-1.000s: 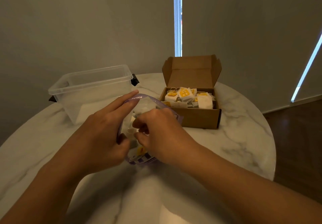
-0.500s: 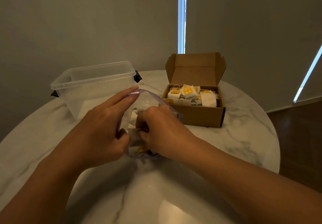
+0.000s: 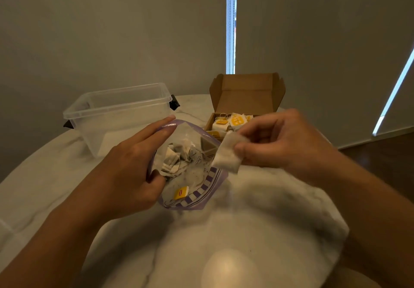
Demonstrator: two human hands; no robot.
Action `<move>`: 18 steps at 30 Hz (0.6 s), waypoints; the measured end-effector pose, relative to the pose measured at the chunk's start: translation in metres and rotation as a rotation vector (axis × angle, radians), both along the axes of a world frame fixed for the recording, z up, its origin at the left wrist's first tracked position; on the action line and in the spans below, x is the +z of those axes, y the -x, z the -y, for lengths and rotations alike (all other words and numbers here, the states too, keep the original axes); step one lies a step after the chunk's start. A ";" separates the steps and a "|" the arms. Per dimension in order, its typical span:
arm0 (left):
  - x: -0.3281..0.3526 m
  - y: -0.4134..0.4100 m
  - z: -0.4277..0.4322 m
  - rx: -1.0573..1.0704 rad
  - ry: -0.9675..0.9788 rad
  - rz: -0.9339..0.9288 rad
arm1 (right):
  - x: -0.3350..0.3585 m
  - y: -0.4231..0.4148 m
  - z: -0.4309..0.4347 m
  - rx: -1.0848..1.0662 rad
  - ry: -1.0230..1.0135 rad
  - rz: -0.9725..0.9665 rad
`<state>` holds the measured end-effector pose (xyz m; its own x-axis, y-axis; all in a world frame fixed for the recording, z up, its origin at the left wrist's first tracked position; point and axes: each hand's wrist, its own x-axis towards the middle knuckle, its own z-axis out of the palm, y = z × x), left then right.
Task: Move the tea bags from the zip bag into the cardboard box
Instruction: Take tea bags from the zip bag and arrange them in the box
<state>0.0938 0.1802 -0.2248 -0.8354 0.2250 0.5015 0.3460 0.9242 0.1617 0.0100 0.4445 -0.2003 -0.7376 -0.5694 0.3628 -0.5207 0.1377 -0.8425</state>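
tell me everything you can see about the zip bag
The zip bag is clear soft plastic with a purple zip strip round its mouth and a purple-and-white striped print near the bottom. It lies on the marble table in front of the cardboard box, mouth open. The left hand holds its left rim, fingers stretched along the strip. Inside are a few crumpled tea bags and a yellow tag. The right hand pinches one tea bag just outside its right edge.
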 end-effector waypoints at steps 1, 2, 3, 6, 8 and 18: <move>0.000 0.000 0.000 -0.004 -0.004 0.001 | 0.004 0.011 -0.004 -0.017 0.053 0.044; 0.000 0.001 0.000 -0.008 -0.009 0.003 | 0.007 0.023 -0.006 -0.036 0.097 0.076; 0.000 0.001 0.000 -0.012 -0.014 0.006 | 0.011 0.035 -0.007 -0.060 0.130 0.089; -0.002 0.002 0.002 -0.017 -0.018 0.014 | 0.021 0.070 -0.004 -0.177 0.123 0.036; -0.003 0.002 0.002 -0.014 -0.022 0.017 | 0.026 0.089 0.002 -0.252 0.048 -0.019; -0.003 0.003 0.003 -0.053 -0.044 -0.001 | 0.007 0.121 0.053 -0.227 -0.322 -0.112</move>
